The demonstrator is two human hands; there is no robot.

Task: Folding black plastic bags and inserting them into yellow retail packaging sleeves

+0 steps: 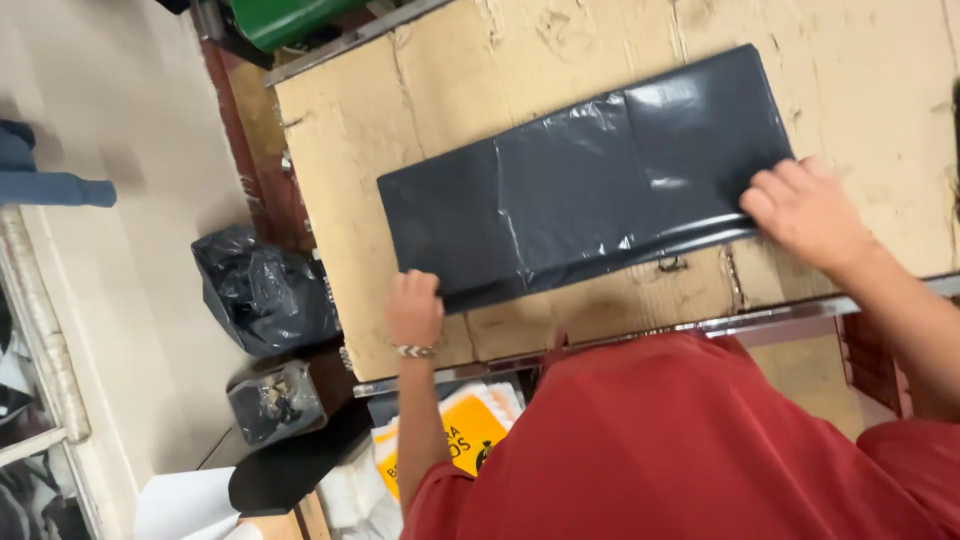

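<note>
- Dark plastic bag [585,190] flat on cardboard-covered table [400,110], folded lengthwise.
- Left hand [413,308] curled at bag's near-left corner, fingers pinching the edge.
- Right hand [805,210] spread, palm down on right end.
- Black trash bag [262,290] on floor, left.

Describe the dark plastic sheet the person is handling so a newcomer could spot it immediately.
Start at the worn cardboard-covered worktable filling the upper frame. Lying flat across it is a long, glossy black plastic bag, folded into a rectangle, with the left hand and right hand at its near corners. Unlike the crumpled black bag on the floor, it is smooth and creased.
</note>
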